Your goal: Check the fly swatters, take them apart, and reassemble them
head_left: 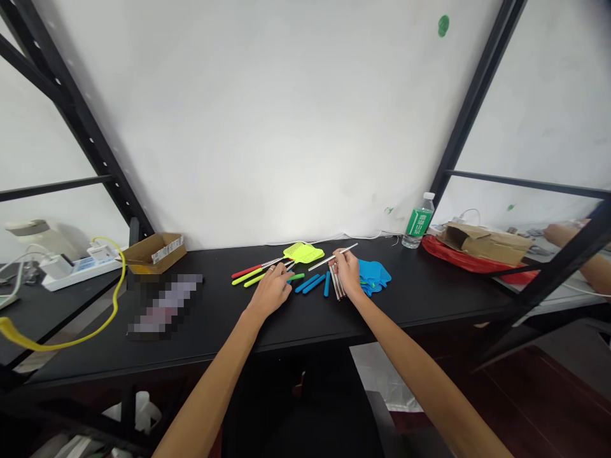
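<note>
My right hand [347,270] grips a thin silver metal rod [333,257] that slants up to the right. Under its fingers, several more metal rods [337,286] lie side by side on the black table. Blue fly swatter heads [375,275] are piled just right of that hand. My left hand [273,289] rests palm down, thumb and fingers apart, over the shafts of yellow-green fly swatters. A green handle [296,277] lies at its fingertips. Beyond it are a yellow-green swatter head [303,252], a red handle [245,271] and yellow handles [245,277]. Blue handles [313,284] lie between my hands.
An open cardboard box [157,252] stands at the left, with a blurred-out item before it. A water bottle [419,221] is at the back right, near a brown paper package [484,243] on red plastic. Black metal frames flank the table; another person's arm shows far right.
</note>
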Action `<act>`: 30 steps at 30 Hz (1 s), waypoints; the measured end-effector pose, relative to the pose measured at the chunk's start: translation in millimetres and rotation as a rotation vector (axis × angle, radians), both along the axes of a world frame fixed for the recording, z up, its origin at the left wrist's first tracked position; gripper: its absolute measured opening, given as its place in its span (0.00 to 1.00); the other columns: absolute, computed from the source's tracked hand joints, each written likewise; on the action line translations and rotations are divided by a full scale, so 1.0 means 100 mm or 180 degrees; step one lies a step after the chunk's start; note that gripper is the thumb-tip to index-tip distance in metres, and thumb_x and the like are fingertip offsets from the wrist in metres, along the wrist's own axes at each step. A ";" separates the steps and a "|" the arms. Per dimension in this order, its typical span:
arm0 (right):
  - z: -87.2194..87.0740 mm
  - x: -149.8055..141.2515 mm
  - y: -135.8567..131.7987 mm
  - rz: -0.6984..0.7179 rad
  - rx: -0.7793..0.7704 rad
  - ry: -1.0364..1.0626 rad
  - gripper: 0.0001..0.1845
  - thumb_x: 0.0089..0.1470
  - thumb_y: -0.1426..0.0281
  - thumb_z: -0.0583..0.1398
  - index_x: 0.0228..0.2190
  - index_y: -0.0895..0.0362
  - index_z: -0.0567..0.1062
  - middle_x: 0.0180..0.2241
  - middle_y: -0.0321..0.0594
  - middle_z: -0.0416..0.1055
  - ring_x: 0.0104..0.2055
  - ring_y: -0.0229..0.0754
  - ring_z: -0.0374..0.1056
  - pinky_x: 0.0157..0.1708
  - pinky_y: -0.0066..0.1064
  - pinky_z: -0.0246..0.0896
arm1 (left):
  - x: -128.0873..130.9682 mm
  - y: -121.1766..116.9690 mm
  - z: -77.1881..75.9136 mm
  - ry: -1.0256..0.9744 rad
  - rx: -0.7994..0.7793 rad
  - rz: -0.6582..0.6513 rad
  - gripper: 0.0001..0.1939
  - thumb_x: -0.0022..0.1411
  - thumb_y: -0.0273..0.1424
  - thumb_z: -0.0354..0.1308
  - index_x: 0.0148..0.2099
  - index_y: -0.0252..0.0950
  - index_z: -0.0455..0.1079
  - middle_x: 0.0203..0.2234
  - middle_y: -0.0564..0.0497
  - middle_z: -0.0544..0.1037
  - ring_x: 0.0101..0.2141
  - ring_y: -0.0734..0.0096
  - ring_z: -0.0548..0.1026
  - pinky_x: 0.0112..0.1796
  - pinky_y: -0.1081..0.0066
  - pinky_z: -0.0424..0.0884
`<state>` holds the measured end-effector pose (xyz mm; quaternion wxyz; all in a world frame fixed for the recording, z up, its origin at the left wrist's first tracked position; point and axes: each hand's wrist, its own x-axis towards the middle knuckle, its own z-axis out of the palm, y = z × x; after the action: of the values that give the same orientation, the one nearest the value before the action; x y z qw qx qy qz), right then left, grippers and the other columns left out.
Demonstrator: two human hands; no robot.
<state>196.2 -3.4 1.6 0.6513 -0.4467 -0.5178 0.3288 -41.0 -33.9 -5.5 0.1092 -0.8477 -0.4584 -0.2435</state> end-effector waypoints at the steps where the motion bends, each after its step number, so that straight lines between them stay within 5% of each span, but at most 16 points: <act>1: 0.00 0.00 0.00 0.0006 0.0011 -0.0006 0.15 0.56 0.56 0.55 0.33 0.54 0.70 0.24 0.35 0.71 0.20 0.36 0.60 0.20 0.27 0.54 | 0.00 0.00 0.01 -0.0018 -0.0014 0.0003 0.20 0.64 0.23 0.47 0.53 0.35 0.73 0.41 0.44 0.69 0.42 0.59 0.70 0.44 0.62 0.68; 10: 0.00 0.00 0.00 -0.0088 -0.0009 -0.0083 0.16 0.55 0.55 0.54 0.33 0.54 0.70 0.24 0.35 0.72 0.20 0.36 0.61 0.20 0.27 0.55 | -0.03 0.04 -0.01 -0.0355 -0.0100 0.0542 0.16 0.66 0.23 0.44 0.51 0.34 0.69 0.40 0.42 0.77 0.41 0.57 0.73 0.40 0.62 0.69; 18: 0.00 0.01 0.00 -0.0065 -0.0005 -0.0136 0.15 0.55 0.55 0.54 0.33 0.53 0.70 0.24 0.35 0.72 0.20 0.37 0.61 0.22 0.28 0.57 | -0.01 0.00 0.00 -0.0043 -0.0070 0.0275 0.21 0.67 0.21 0.43 0.57 0.38 0.67 0.45 0.44 0.76 0.38 0.61 0.74 0.41 0.63 0.68; 30: 0.00 0.01 0.00 -0.0009 0.0048 0.0121 0.13 0.56 0.57 0.56 0.33 0.54 0.70 0.23 0.34 0.71 0.19 0.35 0.59 0.20 0.26 0.54 | -0.05 0.02 0.02 -0.0973 -0.0217 -0.0318 0.25 0.69 0.24 0.40 0.65 0.37 0.61 0.46 0.43 0.68 0.42 0.66 0.71 0.44 0.66 0.70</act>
<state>197.5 -3.2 1.3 0.6649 -0.4362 -0.5072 0.3324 -45.6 -32.2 -3.7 -0.0029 -0.8257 -0.4350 -0.3592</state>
